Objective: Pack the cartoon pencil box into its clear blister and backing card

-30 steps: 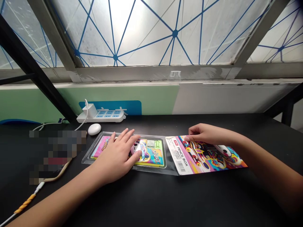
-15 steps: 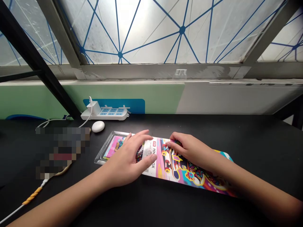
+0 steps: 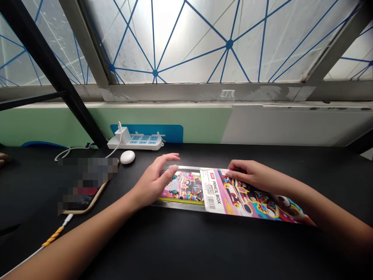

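Observation:
A colourful pencil box [image 3: 186,186] lies in a clear plastic shell [image 3: 175,205] on the black table. Its printed card sleeve marked PENCIL BOX [image 3: 230,194] covers the shell's right part. My left hand [image 3: 155,179] rests on the left end of the box, fingers curved and apart, thumb against the box. My right hand [image 3: 253,175] lies on the far edge of the sleeve, fingers bent down onto it.
A white power strip [image 3: 135,143] with a plugged charger lies at the back by the wall. A white oval case [image 3: 127,156] sits near it. A phone [image 3: 87,194] with a braided cable [image 3: 52,237] is at the left. A window frame rises behind.
The sleeve slid left over the box, then back to the right, so more of the box shows again. My left hand shifted to the box's left end and both hands moved right.

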`<move>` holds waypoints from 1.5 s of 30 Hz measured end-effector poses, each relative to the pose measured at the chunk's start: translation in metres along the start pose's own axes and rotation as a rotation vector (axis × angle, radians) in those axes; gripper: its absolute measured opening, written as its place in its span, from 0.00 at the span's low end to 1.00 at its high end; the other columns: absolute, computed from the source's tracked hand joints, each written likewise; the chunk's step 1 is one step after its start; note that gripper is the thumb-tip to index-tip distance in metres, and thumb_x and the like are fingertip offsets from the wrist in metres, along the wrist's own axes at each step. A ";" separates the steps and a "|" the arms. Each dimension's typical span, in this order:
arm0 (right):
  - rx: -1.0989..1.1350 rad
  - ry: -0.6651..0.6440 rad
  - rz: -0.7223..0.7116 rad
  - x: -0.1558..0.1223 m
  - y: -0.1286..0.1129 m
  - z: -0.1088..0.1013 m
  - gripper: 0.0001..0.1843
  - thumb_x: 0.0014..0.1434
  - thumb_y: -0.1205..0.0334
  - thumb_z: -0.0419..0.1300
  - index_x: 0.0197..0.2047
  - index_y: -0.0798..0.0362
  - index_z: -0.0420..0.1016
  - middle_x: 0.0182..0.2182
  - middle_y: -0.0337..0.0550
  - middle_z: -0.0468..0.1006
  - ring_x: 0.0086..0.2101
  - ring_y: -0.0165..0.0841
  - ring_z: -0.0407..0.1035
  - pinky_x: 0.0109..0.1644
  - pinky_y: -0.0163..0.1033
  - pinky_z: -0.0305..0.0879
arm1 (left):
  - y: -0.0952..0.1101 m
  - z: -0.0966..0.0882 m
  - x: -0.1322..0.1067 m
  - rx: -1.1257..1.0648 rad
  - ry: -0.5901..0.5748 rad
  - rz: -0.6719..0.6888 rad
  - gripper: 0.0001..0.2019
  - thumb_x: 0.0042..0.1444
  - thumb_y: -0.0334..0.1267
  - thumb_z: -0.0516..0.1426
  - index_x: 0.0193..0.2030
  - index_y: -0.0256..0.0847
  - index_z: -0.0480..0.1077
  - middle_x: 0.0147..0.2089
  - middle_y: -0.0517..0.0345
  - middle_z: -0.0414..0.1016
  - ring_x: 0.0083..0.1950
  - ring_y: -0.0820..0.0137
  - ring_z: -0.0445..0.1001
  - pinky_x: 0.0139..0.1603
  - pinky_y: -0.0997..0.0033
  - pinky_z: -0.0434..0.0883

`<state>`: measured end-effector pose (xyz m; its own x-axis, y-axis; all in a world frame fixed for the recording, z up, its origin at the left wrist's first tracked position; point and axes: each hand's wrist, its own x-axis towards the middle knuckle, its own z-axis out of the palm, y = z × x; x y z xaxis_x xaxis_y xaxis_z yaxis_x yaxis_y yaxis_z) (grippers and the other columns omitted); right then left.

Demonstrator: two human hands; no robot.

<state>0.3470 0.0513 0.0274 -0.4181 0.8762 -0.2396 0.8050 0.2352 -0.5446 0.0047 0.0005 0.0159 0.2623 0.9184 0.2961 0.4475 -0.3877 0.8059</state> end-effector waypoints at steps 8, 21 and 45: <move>-0.040 -0.015 0.022 0.010 -0.015 -0.001 0.27 0.59 0.31 0.56 0.39 0.48 0.76 0.35 0.43 0.81 0.34 0.38 0.70 0.36 0.40 0.63 | -0.002 0.012 -0.004 -0.329 0.222 0.126 0.22 0.72 0.54 0.45 0.52 0.45 0.74 0.63 0.51 0.75 0.69 0.55 0.68 0.73 0.52 0.59; -0.092 -0.156 -0.001 0.045 -0.049 -0.003 0.25 0.54 0.33 0.62 0.35 0.48 0.76 0.31 0.41 0.81 0.30 0.37 0.70 0.31 0.38 0.60 | -0.006 0.006 0.008 -0.750 0.552 -0.088 0.28 0.67 0.63 0.40 0.37 0.46 0.71 0.45 0.52 0.82 0.57 0.57 0.77 0.64 0.50 0.66; -0.345 0.329 -0.194 0.034 -0.090 0.065 0.18 0.70 0.55 0.44 0.46 0.50 0.74 0.45 0.52 0.77 0.46 0.47 0.70 0.51 0.53 0.62 | -0.023 -0.013 0.022 -0.522 0.436 -0.131 0.21 0.68 0.49 0.51 0.30 0.41 0.76 0.38 0.52 0.80 0.43 0.61 0.76 0.52 0.61 0.71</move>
<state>0.2329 0.0331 0.0160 -0.4637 0.8756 0.1354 0.8411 0.4830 -0.2436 -0.0110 0.0308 0.0109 -0.1822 0.9454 0.2702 -0.0468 -0.2829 0.9580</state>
